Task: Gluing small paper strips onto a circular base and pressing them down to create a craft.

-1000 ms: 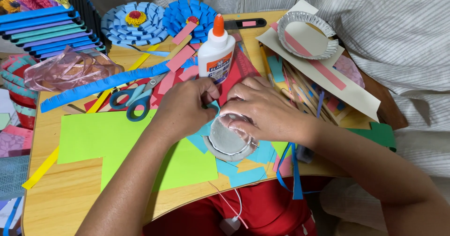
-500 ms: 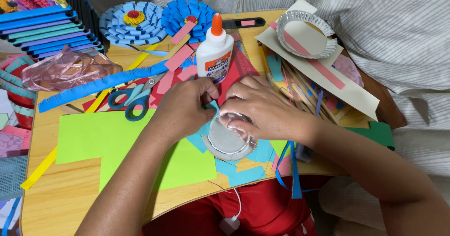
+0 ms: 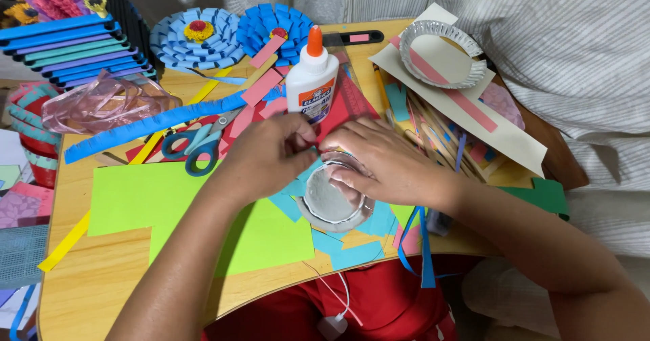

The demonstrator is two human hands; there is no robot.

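We see one package: a white glue bottle [image 3: 311, 80] with an orange conical cap, standing upright at the table's [image 3: 101, 287] far centre. Its label is blue and orange.

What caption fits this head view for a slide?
Both hands, left hand and right hand, meet at a small foil dish on a craft-strewn wooden table, glue bottle behind.
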